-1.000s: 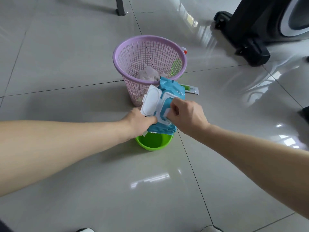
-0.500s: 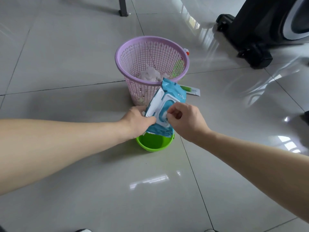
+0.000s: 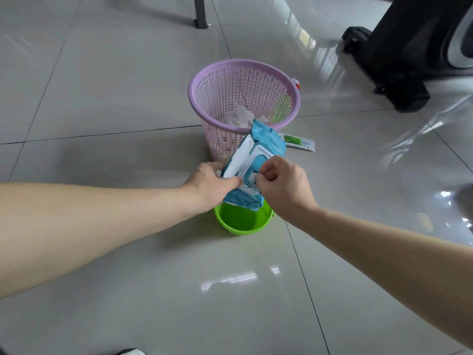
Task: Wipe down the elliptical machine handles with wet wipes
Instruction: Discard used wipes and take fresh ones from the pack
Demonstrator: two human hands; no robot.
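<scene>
A blue wet-wipe pack point(image 3: 266, 143) with a white flip lid is held above the floor in the head view. My left hand point(image 3: 212, 181) grips the pack's left edge, thumb on the raised lid. My right hand point(image 3: 281, 185) pinches at the pack's opening with thumb and forefinger, where a bit of white wipe shows. The elliptical machine's black base point(image 3: 399, 60) stands at the upper right; its handles are out of view.
A purple mesh waste basket point(image 3: 202, 85) holding crumpled white wipes stands just behind the pack. A green bowl point(image 3: 240, 222) sits on the tiled floor under my hands. A small green-and-white packet point(image 3: 298, 142) lies right of the basket. A dark furniture leg point(image 3: 199, 14) is far back.
The pack has tilted and the lid has swung partly down over it. My right hand shifted slightly and its fingers now pinch at the opening.
</scene>
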